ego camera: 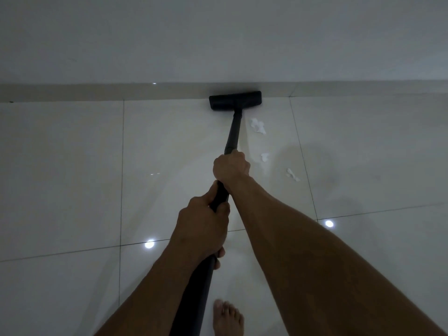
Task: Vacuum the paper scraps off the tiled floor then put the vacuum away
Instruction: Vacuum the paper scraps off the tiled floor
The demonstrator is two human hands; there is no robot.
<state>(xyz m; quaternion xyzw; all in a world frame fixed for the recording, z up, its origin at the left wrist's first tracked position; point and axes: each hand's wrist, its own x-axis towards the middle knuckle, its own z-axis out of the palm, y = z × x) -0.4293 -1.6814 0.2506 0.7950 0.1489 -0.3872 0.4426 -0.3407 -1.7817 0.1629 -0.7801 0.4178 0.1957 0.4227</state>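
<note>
A black vacuum wand point(234, 130) runs from the bottom of the view up to a flat black floor head point(235, 100), which sits against the baseboard. My right hand point(231, 167) grips the wand higher up. Closer to me, my left hand point(203, 229) is wrapped around the same wand. White paper scraps lie on the tiles to the right of the wand: a cluster point(258, 125) near the head, one piece point(264, 157) level with my right hand, another point(292, 175) further right.
A pale wall point(218, 37) and beige baseboard point(97, 92) close off the far side. Glossy white floor tiles point(72, 166) reflect ceiling lights. My bare foot point(228, 317) stands at the bottom edge, right of the wand.
</note>
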